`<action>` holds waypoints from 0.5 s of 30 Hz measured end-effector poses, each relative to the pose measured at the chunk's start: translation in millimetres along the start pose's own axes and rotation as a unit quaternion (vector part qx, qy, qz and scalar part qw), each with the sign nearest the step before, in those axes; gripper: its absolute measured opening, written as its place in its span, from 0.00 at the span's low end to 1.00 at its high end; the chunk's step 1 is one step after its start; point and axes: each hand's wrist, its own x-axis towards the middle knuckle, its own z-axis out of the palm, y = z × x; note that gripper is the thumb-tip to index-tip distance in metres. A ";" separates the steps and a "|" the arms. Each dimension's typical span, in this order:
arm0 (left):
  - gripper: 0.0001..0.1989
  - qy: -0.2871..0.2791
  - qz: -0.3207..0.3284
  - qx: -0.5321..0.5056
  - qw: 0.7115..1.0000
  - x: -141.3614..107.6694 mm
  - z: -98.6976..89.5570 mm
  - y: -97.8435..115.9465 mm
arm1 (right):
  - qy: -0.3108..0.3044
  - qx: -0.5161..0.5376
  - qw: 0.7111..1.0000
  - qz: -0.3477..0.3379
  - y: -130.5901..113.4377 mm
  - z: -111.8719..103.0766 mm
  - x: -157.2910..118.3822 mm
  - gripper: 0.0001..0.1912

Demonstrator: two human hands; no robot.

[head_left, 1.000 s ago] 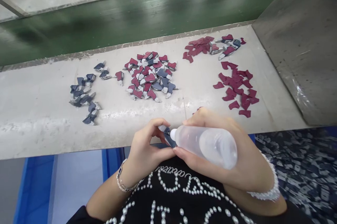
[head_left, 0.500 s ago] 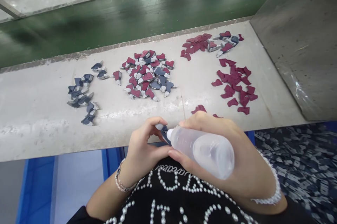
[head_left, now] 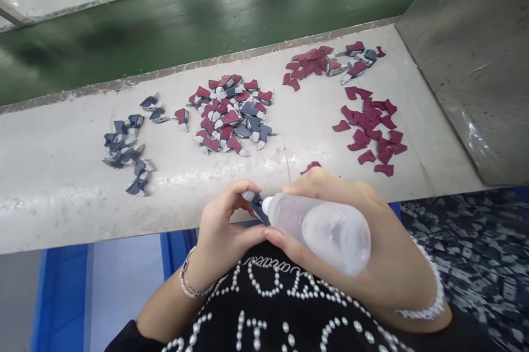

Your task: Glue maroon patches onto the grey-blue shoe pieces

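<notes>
Between the thumb and fingers of my left hand (head_left: pixel 225 220) is a small blue-grey plastic part (head_left: pixel 259 207) with a light grey end. My right hand (head_left: pixel 351 198) is wrapped around a translucent squeeze bottle (head_left: pixel 326 231), tilted so that its white tip (head_left: pixel 266 204) meets the part, or nearly so. Clear liquid shows inside the bottle. Just beyond my right hand, a few maroon pieces (head_left: pixel 312 166) lie partly hidden by it. A heap of grey parts with maroon tops (head_left: pixel 229 115) sits farther out on the worktop.
Blue-grey parts (head_left: pixel 119 148) are scattered at the left of the worktop (head_left: pixel 61 176). Loose maroon pieces (head_left: pixel 372 120) lie at the right, below a metal panel (head_left: pixel 475 65). A green belt (head_left: pixel 206 27) runs behind. Many grey parts (head_left: pixel 467 253) fill the lower right; a blue bin (head_left: pixel 61 291) stands lower left.
Both hands keep their grips on the part and the bottle. The view has shifted slightly; the bottle's tip stays at the part.
</notes>
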 end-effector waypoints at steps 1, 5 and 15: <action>0.23 0.001 0.001 -0.001 1.000 0.4 -0.2 0.6 | 0.000 0.006 1.000 -0.001 0.5 -0.3 0.5 0.08; 0.24 0.004 0.008 0.004 1.000 2.0 -0.2 2.1 | 0.003 -0.004 1.000 0.006 1.4 -1.4 1.3 0.09; 0.24 0.008 0.005 0.014 1.000 1.8 1.3 2.0 | -0.006 -0.038 0.998 0.047 -2.1 -0.4 -6.3 0.12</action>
